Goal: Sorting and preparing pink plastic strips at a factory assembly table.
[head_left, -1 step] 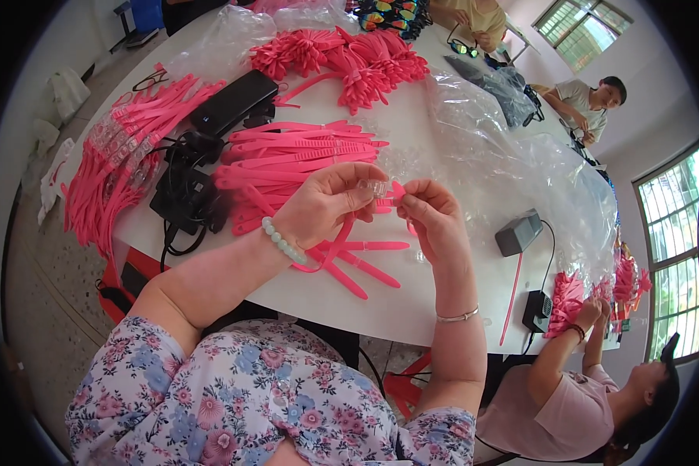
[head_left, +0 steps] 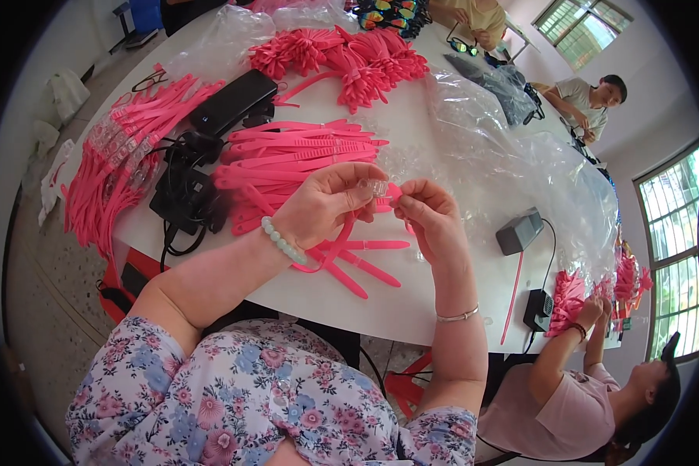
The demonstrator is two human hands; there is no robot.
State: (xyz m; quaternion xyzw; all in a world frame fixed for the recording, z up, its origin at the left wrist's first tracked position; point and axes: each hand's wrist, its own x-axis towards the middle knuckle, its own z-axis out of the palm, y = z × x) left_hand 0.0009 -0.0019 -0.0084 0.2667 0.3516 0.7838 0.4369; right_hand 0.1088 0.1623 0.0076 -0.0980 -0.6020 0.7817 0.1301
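Between thumb and fingers of my left hand (head_left: pixel 335 198) is a clear plastic buckle (head_left: pixel 377 188). A pink rubber strap (head_left: pixel 394 193) runs at the buckle, and my right hand (head_left: pixel 431 213) pinches its rounded end. The rest of that strap appears to hang below my left palm, though the fingers partly hide its path. Behind my left hand lies a pile of pink straps (head_left: pixel 287 155) with ribbed sections. A few loose straps (head_left: pixel 373 269) fan out on the table under my wrists.
Left of the pile are a black box (head_left: pixel 233 101), tangled black adapters (head_left: pixel 185 198) and straps with clear buckles (head_left: pixel 120 136). Bundled pink straps (head_left: pixel 349 66) lie farther back. Clear plastic sheeting (head_left: pixel 512 147) covers the right side, near a dark grey box (head_left: pixel 519 231). A co-worker (head_left: pixel 571 404) sits at right.
My right fingers have shifted very slightly at the strap's end, and more of its pink tip shows beside the buckle. My left hand stays in place.
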